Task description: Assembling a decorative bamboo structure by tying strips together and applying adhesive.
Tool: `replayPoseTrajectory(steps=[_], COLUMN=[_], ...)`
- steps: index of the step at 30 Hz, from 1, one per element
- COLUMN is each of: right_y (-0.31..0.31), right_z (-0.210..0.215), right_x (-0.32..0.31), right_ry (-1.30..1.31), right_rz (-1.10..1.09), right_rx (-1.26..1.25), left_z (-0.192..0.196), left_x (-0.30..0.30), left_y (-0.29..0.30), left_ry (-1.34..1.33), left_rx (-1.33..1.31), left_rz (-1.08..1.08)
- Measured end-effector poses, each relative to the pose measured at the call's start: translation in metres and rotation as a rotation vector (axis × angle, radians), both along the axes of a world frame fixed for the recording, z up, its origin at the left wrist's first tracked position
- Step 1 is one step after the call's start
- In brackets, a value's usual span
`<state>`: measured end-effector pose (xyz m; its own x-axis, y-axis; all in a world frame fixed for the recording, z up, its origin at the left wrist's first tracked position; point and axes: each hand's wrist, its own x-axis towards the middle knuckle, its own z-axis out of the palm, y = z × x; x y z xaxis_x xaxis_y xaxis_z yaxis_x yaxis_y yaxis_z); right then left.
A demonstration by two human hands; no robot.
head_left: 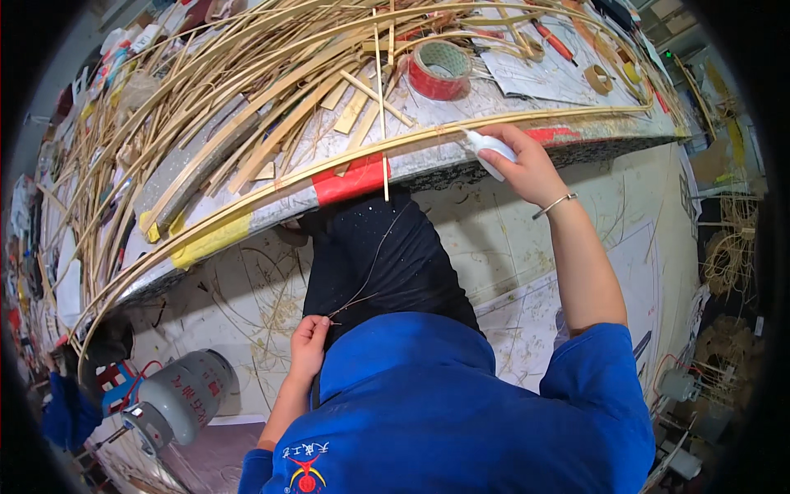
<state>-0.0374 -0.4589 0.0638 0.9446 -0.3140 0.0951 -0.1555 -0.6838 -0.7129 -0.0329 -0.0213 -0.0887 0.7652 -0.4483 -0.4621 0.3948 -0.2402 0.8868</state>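
Note:
Above the table's front edge, my right hand (527, 171) is closed around a small white squeeze bottle (499, 158) with a narrow tip. The tip meets or nearly meets a long, bent bamboo strip (329, 164) that runs along the edge and curves down at the left. A thin straight stick (381, 99) crosses that strip. Down by my lap, my left hand (308, 347) has its fingers pinched on a thin dark strand (372, 262), which trails up over my dark trousers.
Bamboo strips (247, 107) are heaped over the table's left and middle. A red tape roll (440, 70), a smaller brown roll (598, 79) and a red-handled tool (555, 41) lie farther back. A grey gas cylinder (185, 395) stands on the floor at left, near scattered shavings (267, 305).

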Motion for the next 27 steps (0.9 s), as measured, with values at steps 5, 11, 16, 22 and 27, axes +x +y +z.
replayPoseTrajectory(steps=[5,11,16,22,27], right_y=[0.003,0.007,0.005,0.011,-0.003], right_z=[-0.005,0.000,0.005,0.008,0.012], right_x=[0.001,0.014,0.016,0.020,0.016], right_ry=[0.080,0.111,0.129,0.108,0.126], right_rz=[-0.031,-0.048,-0.056,-0.027,-0.031], right_rx=[0.008,-0.066,-0.107,-0.125,-0.119], left_z=[0.005,0.008,0.007,0.005,0.007], left_x=[-0.002,-0.004,-0.004,-0.003,-0.002], left_y=[-0.003,-0.003,0.000,0.000,-0.003], left_ry=[0.016,0.000,0.006,0.046,0.016], left_rx=[-0.037,-0.035,-0.018,-0.041,-0.048], left_rz=[0.033,0.040,0.036,0.041,0.048])
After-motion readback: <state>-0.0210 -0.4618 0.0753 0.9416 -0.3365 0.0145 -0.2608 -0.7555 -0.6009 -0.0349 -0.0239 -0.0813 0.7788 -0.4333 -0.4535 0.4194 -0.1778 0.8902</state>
